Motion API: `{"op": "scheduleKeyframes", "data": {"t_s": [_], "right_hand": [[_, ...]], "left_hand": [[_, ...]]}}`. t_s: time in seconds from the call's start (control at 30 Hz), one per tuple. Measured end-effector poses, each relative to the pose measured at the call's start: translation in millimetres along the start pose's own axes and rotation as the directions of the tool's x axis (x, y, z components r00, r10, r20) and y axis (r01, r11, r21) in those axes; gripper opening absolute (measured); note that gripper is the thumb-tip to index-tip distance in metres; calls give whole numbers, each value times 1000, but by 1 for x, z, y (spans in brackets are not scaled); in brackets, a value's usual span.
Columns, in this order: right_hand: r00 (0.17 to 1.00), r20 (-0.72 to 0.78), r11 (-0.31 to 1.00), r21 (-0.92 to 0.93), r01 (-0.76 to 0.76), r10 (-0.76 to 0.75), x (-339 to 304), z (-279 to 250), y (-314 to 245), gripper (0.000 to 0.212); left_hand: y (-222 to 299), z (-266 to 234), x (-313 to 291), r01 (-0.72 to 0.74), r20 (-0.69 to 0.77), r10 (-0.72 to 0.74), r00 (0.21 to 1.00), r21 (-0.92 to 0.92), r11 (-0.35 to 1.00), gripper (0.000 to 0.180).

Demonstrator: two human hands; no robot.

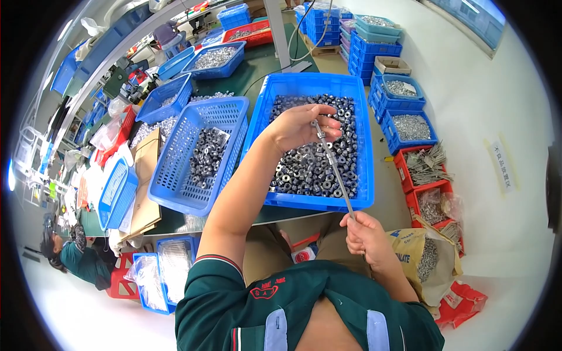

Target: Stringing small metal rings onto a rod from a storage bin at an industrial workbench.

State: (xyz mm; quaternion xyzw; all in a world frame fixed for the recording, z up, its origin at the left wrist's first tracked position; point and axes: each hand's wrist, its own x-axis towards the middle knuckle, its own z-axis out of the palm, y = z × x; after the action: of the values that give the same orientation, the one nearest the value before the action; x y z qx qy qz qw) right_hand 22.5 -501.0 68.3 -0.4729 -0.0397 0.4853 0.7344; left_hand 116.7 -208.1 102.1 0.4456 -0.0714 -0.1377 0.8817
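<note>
Holding thin metal rod [335,169] by its lower end, right hand [364,237] clamped round it. Left hand [294,127] loosely curled at rod's upper end; cannot tell if gripping. Blue tub [365,175] of dark metal rings [310,175] beneath left hand.

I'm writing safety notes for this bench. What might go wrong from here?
The small metal pieces near the upper end of the thin rod might slip off among the dark rings in the blue bin. The right hand grips the rod near its lower end, so its upper end, by the left hand, could swing.
</note>
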Motion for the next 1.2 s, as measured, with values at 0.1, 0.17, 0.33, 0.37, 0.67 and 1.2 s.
{"op": "scheduleKeyframes", "data": {"t_s": [0.1,0.17,0.33,0.37,0.67,1.2], "right_hand": [[1000,21,1000,-11,-9,10,-1,1,-1,16],[1000,20,1000,-25,-11,12,-2,2,0,16],[1000,19,1000,-23,-14,15,-5,3,0,17],[999,35,1000,-3,-13,13,-4,2,-1,17],[998,61,996,92,14,-20,1,6,1,18],[994,-38,994,50,102,-100,3,7,-6,19]], "left_hand": [[0,-1,-2,20,4,-20,1000,-24,1000,37],[-1,-2,-3,66,66,-63,996,-44,997,39],[-3,3,0,21,43,-21,999,10,1000,40],[-1,9,-1,11,56,-9,998,-27,1000,42],[-21,14,12,-47,78,66,995,-223,974,67],[9,-11,3,256,-298,54,953,888,381,45]]}}
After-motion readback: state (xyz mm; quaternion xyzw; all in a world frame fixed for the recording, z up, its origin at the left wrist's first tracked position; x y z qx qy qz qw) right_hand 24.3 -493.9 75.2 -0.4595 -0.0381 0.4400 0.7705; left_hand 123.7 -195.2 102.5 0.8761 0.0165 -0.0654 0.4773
